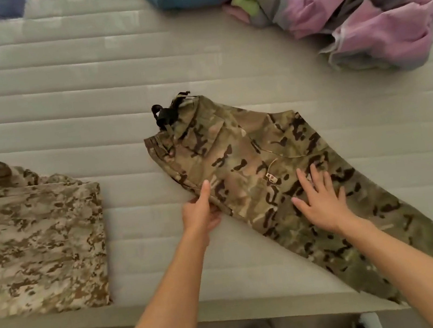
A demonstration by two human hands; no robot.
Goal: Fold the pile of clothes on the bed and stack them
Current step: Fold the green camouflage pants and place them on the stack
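The camouflage trousers [267,172] run off the right edge, their leg ends cut off.

Camo trousers [267,172] flat, diagonal; folded camo garment [35,243] left.

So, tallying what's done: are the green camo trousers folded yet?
Not yet. The green camo trousers lie full length, leg hanging over the mattress edge.
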